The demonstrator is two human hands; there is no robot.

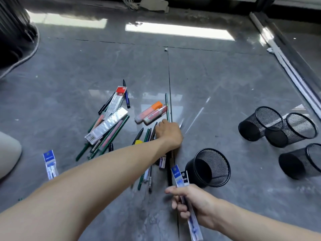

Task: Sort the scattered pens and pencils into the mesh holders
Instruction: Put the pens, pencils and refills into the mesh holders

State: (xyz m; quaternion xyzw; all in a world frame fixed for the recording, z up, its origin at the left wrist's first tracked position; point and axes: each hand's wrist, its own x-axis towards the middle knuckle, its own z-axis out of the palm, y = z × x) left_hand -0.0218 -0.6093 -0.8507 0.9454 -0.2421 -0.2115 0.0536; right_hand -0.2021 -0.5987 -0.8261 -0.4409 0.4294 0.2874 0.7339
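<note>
- Barely started, judging by the four mesh holders [251, 127]: nothing visible inside any.
- Leaves nearly everything to sort: pens and pencils [111, 131] scattered across the floor [225, 84], left of the holders, with highlighters [150, 112] and a stray packet [50, 164].
- Grips packaged pens [175, 173] in the right hand [192, 204], fingers curled round them, just beside the nearest holder [222, 176].
- Reaches the left hand [167, 134] down onto loose pens [146, 134]; cannot tell whether pinching any.

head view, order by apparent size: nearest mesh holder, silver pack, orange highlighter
1. nearest mesh holder
2. silver pack
3. orange highlighter
The holder lies closer to the camera, so part of its lead may be nearness.
</note>
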